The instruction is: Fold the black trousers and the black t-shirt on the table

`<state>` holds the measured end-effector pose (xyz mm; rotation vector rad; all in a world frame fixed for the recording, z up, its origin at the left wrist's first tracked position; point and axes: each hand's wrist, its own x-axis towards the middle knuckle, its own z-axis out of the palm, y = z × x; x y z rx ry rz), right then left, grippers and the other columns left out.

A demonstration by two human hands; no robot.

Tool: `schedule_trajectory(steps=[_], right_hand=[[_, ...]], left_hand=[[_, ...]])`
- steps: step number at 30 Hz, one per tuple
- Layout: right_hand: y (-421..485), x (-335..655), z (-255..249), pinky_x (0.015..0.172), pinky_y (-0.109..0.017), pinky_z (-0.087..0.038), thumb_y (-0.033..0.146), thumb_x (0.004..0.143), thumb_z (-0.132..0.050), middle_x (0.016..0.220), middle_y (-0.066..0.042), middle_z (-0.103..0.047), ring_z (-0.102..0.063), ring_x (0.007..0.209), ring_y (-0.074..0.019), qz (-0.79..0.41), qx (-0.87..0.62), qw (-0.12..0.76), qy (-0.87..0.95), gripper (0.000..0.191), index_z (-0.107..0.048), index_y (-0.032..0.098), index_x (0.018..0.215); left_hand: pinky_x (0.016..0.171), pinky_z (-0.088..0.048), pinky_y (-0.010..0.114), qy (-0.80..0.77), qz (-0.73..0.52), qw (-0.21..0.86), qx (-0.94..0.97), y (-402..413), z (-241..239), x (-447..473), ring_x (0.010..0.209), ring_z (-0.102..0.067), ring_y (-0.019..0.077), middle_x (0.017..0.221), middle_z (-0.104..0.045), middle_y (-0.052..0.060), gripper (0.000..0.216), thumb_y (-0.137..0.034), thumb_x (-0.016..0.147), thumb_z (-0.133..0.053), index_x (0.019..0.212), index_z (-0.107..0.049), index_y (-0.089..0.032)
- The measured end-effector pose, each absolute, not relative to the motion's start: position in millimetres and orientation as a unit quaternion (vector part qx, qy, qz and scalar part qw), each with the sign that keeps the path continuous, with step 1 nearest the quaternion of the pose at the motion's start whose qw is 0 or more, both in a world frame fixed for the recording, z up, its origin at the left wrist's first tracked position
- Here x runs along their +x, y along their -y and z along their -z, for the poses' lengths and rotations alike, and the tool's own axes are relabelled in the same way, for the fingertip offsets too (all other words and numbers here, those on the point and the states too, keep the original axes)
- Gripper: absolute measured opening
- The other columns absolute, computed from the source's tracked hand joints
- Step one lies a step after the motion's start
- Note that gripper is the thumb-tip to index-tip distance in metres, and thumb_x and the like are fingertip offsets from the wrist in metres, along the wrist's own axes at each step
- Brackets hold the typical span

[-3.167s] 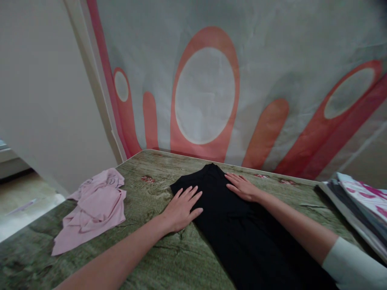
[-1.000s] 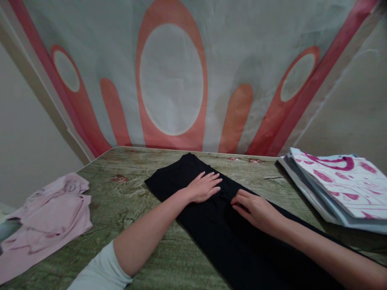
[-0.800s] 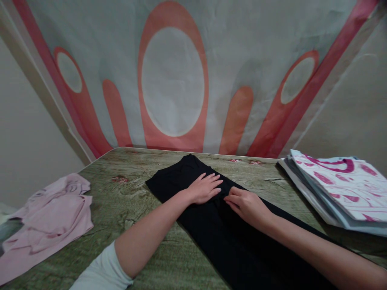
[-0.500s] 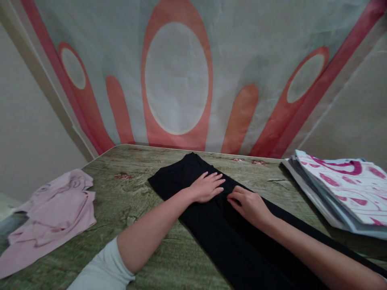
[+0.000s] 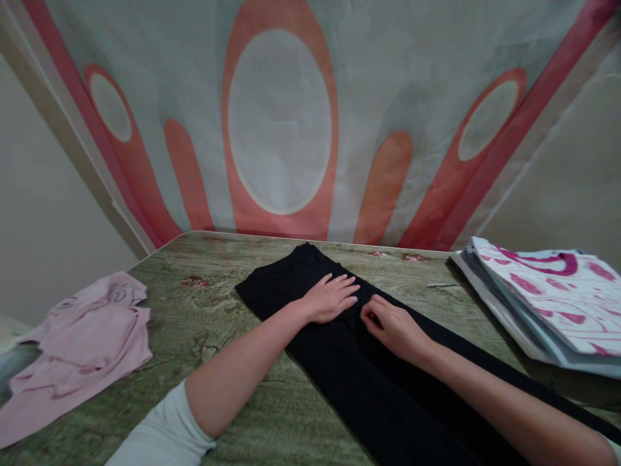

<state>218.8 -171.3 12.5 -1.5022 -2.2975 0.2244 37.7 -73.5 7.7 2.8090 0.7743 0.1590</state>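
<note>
Black trousers [image 5: 349, 382] lie stretched out on the wood-patterned table, running from the far middle towards the lower right. Across their upper part rests my left hand [image 5: 331, 299], palm down and open with its fingers spread. Just to its right, my right hand [image 5: 391, 327] is closed in a pinch at the cloth, thumb and index finger curled together. The fabric between those fingertips is mostly hidden. Small creases show in the cloth beside the two hands.
A crumpled pink garment [image 5: 92, 343] lies on the left of the table [image 5: 233, 388]. On the right is a stack of folded clothes [image 5: 557, 304], topped by a white piece with a pink print. Behind the table's far edge hangs a printed sheet [image 5: 279, 123].
My right hand's fingers have curled in and risen slightly at the cloth. The left hand stays flat in place. The whole view has shifted a little.
</note>
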Motion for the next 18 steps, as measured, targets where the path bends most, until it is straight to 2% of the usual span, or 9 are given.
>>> schedule_trajectory(steps=[7, 12, 16, 18], right_hand=[[169, 226, -20, 0.063, -0.025, -0.043, 0.021, 0.083, -0.045, 0.077, -0.001, -0.056, -0.054, 0.067, -0.0135, -0.14, -0.514, 0.193, 0.824, 0.016, -0.06, 0.02, 0.078], [164, 248, -33, 0.072, -0.029, -0.046, 0.021, 0.085, -0.045, 0.085, -0.004, -0.062, -0.058, 0.077, -0.0161, -0.188, -0.496, 0.178, 0.829, 0.02, -0.064, 0.021, 0.087], [171, 256, -32, 0.088, -0.034, -0.043, 0.022, 0.087, -0.042, 0.108, -0.006, -0.061, -0.056, 0.098, -0.0189, -0.181, -0.472, 0.156, 0.849, 0.027, -0.061, 0.022, 0.107], [181, 253, -25, 0.099, -0.038, -0.035, 0.027, 0.087, -0.043, 0.127, -0.007, -0.051, -0.045, 0.117, -0.0211, -0.17, -0.458, 0.129, 0.863, 0.038, -0.049, 0.024, 0.125]], left_hand=[[0.107, -0.008, 0.041, -0.269, -0.053, 0.113, 0.955, 74, -10, 38, 0.135, -0.013, 0.0176, 0.145, -0.024, 0.0, 0.051, -0.047, 0.093, -0.012, 0.135, -0.031, -0.027], [0.107, -0.008, 0.041, -0.266, -0.052, 0.114, 0.956, 74, -9, 38, 0.135, -0.013, 0.0176, 0.145, -0.023, 0.0, 0.051, -0.047, 0.093, -0.012, 0.136, -0.031, -0.027], [0.107, -0.008, 0.041, -0.269, -0.05, 0.114, 0.955, 74, -10, 38, 0.135, -0.013, 0.0178, 0.145, -0.023, 0.0, 0.052, -0.048, 0.093, -0.012, 0.136, -0.031, -0.026], [0.107, -0.008, 0.041, -0.269, -0.048, 0.113, 0.955, 74, -11, 38, 0.135, -0.013, 0.0179, 0.145, -0.023, 0.001, 0.052, -0.048, 0.093, -0.012, 0.136, -0.031, -0.026]])
